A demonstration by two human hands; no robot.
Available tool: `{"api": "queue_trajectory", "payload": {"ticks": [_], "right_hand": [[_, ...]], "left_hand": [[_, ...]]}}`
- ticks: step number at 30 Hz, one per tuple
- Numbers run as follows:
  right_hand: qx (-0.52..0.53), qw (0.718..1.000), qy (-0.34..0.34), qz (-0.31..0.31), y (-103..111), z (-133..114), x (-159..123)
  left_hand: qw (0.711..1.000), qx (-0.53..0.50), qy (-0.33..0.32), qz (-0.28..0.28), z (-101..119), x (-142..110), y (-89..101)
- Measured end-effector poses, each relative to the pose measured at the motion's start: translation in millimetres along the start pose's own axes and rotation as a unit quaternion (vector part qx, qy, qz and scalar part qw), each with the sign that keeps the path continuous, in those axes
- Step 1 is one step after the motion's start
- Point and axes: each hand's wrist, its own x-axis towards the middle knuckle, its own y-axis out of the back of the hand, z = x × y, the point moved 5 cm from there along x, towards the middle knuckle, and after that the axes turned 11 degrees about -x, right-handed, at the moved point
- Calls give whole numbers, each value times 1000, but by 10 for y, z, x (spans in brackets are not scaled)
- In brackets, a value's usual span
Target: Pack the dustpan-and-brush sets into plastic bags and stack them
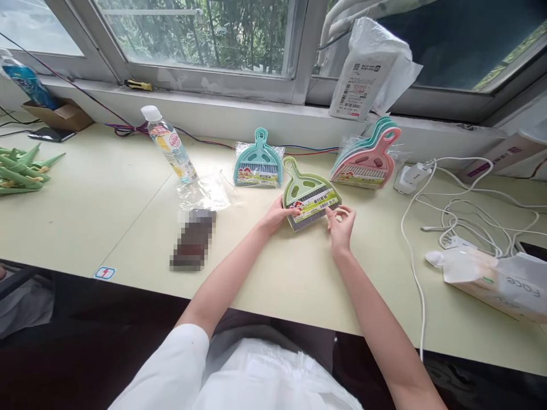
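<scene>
My left hand grips a light green dustpan and brush set by its left side, thumb over the printed label. At the set's lower right edge, my right hand pinches with thumb and fingertips by the label's end. The set is tilted above the table, handle pointing away from me. Behind it, a blue-green dustpan set in clear wrap leans by the wall. To the right stands a stack of wrapped dustpan sets, pink in front and blue-green behind. A crumpled clear plastic bag lies to the left.
Left of my hands are a drink bottle and a blurred-out dark object. White cables, a charger and a tissue pack lie at right. Green folded leaf-like pieces sit far left. A white package rests on the sill.
</scene>
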Motion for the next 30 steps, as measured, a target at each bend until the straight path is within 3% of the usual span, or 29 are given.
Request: {"api": "queue_trajectory", "payload": {"ticks": [3, 7, 9, 13, 15, 17, 19, 22, 26, 28, 30], "right_hand": [[17, 1000, -6, 9, 50, 106, 71], [71, 981, -50, -172, -185, 172, 22], [91, 970, -59, -219, -271, 147, -45], [115, 970, -70, -201, -258, 101, -77], [113, 973, -67, -191, -217, 91, -51], [110, 976, -55, -180, -174, 83, -19], [107, 979, -47, -168, -145, 78, 4], [102, 982, -44, -151, -130, 76, 9], [113, 983, -42, -136, -133, 84, 1], [114, 983, -43, -138, -130, 112, 10], [109, 983, -43, -144, -119, 151, 28]], "left_hand": [[999, -50, -1, 10, -30, 22, 27], [999, -54, 0, -7, -46, 29, 22], [999, -35, 6, -19, -59, 22, 10], [999, 30, -2, -43, -100, -11, -45], [993, 100, -38, -45, -79, -35, -79], [973, 206, -102, -9, 27, -73, -77], [923, 339, -169, 64, 232, -144, -21], [799, 520, -226, 200, 635, -331, 177], [635, 668, -191, 337, 986, -598, 593], [604, 707, -146, 337, 983, -637, 783], [605, 724, -106, 313, 907, -618, 921]]}}
